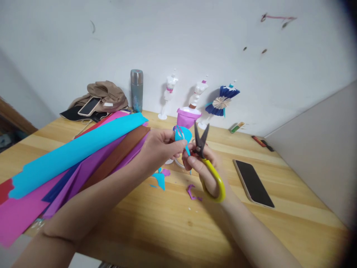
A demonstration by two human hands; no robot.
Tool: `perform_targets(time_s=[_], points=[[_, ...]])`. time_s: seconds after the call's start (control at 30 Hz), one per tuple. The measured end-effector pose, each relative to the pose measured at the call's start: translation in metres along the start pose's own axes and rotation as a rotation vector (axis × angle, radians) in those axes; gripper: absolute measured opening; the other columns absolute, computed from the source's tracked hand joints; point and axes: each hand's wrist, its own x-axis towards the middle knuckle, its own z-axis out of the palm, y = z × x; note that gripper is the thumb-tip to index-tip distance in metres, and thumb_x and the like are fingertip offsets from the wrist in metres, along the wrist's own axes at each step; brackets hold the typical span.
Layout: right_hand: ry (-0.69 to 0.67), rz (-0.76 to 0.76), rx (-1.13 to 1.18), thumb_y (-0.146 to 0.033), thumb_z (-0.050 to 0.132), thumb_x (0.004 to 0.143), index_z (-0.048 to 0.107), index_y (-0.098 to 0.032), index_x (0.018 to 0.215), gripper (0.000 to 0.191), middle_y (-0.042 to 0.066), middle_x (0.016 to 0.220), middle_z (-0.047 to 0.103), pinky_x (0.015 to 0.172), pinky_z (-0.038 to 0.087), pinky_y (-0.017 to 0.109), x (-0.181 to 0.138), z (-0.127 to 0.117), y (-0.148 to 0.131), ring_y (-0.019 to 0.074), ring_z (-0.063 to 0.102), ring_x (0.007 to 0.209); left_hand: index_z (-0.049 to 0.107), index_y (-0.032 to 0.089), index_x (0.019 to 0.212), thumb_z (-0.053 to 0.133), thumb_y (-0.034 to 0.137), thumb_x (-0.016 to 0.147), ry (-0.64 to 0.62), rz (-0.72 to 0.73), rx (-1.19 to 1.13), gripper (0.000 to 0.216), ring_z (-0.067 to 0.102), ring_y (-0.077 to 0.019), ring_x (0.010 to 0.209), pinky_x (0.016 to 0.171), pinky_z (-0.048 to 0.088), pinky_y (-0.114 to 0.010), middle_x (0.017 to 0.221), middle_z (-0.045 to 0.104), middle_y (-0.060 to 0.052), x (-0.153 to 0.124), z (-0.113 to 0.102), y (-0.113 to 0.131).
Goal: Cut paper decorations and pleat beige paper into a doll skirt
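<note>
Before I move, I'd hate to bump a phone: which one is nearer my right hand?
The phone lying on the table, right of your right hand; the other phone is with the brown cloth, back left.

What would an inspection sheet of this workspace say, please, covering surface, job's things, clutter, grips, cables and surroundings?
Surface: wooden table, with turquoise scraps and purple scraps lying near its middle.
Job's things: turquoise paper piece, in hand; yellow-handled scissors, blades apart; stacked colored papers at left; white dress forms at the back, the rightmost in a dark blue dress.
Clutter: smartphone at right; thermos flask; brown cloth with another phone.
Grips: left grip pinches the paper piece; right grip holds the scissors.
Cables: thin pale cord near the cloth; type unclear.
Surroundings: white wall, marked in places.
</note>
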Motion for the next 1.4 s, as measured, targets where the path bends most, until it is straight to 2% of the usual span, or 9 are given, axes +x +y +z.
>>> perform_targets(time_s=[0.17, 0.4, 0.5, 0.6, 0.67, 0.9, 1.1, 1.23, 1.4], points=[[0.178, 0.014, 0.147, -0.038, 0.077, 0.080, 0.068, -0.023, 0.106, 0.031, 0.001, 0.084, 0.063, 0.061, 0.051, 0.032, -0.001, -0.004, 0.003, 0.0150, 0.059, 0.065, 0.061, 0.015, 0.054, 0.063, 0.018, 0.070, -0.200, -0.058, 0.100, 0.016, 0.053, -0.0091, 0.052, 0.051, 0.042, -0.020, 0.050, 0.057, 0.002, 0.003, -0.002, 0.002], [0.187, 0.051, 0.083, -0.024, 0.079, 0.070, 0.071, -0.024, 0.099, 0.030, -0.003, 0.075, 0.056, 0.055, 0.050, 0.029, 0.002, -0.004, -0.001, 0.0129, 0.054, 0.062, 0.067, 0.015, 0.060, 0.067, 0.022, 0.070, -0.423, -0.097, 0.139, 0.013, 0.051, -0.0082, 0.053, 0.050, 0.039, -0.018, 0.054, 0.056, 0.003, 0.002, -0.005, -0.001], [0.202, 0.107, 0.194, -0.023, 0.079, 0.068, 0.068, -0.023, 0.097, 0.031, -0.004, 0.070, 0.056, 0.049, 0.046, 0.028, 0.005, -0.004, -0.003, 0.0114, 0.054, 0.053, 0.070, 0.013, 0.064, 0.076, 0.042, 0.073, -0.439, -0.167, 0.086, 0.031, 0.060, -0.0118, 0.058, 0.053, 0.047, -0.020, 0.061, 0.065, -0.004, 0.009, -0.010, -0.006], [0.203, 0.140, 0.273, -0.023, 0.079, 0.066, 0.066, -0.023, 0.095, 0.031, -0.006, 0.063, 0.055, 0.046, 0.044, 0.027, 0.008, -0.004, -0.006, 0.0109, 0.052, 0.047, 0.070, 0.013, 0.064, 0.070, 0.071, 0.074, -0.416, -0.237, -0.074, 0.060, 0.063, -0.0140, 0.055, 0.051, 0.051, -0.022, 0.062, 0.066, -0.007, 0.019, -0.014, -0.018], [0.197, 0.141, 0.290, -0.024, 0.079, 0.065, 0.065, -0.023, 0.094, 0.032, -0.007, 0.061, 0.053, 0.046, 0.043, 0.027, 0.009, -0.004, -0.008, 0.0107, 0.051, 0.047, 0.070, 0.012, 0.065, 0.072, 0.075, 0.069, -0.452, -0.283, -0.132, 0.063, 0.063, -0.0147, 0.054, 0.049, 0.052, -0.023, 0.061, 0.066, -0.008, 0.023, -0.014, -0.024], [0.230, 0.138, 0.262, -0.026, 0.081, 0.065, 0.066, -0.022, 0.095, 0.034, -0.005, 0.063, 0.056, 0.048, 0.045, 0.028, 0.009, -0.008, -0.007, 0.0112, 0.052, 0.049, 0.071, 0.012, 0.069, 0.079, 0.050, 0.075, -0.587, -0.300, -0.134, 0.039, 0.065, -0.0114, 0.057, 0.055, 0.052, -0.020, 0.067, 0.069, -0.006, 0.017, -0.011, -0.029], [0.199, 0.127, 0.180, -0.025, 0.081, 0.065, 0.067, -0.024, 0.095, 0.033, -0.005, 0.066, 0.055, 0.048, 0.044, 0.028, 0.008, -0.008, -0.011, 0.0112, 0.051, 0.052, 0.074, 0.012, 0.075, 0.074, 0.067, 0.075, -0.432, -0.225, -0.142, 0.054, 0.065, -0.0147, 0.062, 0.053, 0.051, -0.022, 0.068, 0.070, -0.008, 0.018, -0.011, -0.027], [0.145, 0.097, 0.065, -0.025, 0.079, 0.068, 0.068, -0.024, 0.095, 0.029, -0.004, 0.068, 0.055, 0.053, 0.044, 0.029, 0.006, -0.008, -0.016, 0.0123, 0.052, 0.058, 0.075, 0.013, 0.076, 0.084, 0.042, 0.072, -0.492, -0.186, -0.047, 0.031, 0.066, -0.0124, 0.063, 0.058, 0.050, -0.019, 0.067, 0.070, -0.005, 0.013, -0.011, -0.015], [0.118, 0.075, 0.082, -0.029, 0.079, 0.073, 0.068, -0.023, 0.098, 0.028, -0.004, 0.071, 0.055, 0.053, 0.044, 0.029, 0.005, -0.010, -0.009, 0.0119, 0.052, 0.057, 0.072, 0.013, 0.069, 0.078, 0.023, 0.067, -0.429, -0.193, -0.049, 0.012, 0.061, -0.0097, 0.054, 0.053, 0.047, -0.018, 0.057, 0.066, -0.001, 0.010, -0.006, -0.010]])
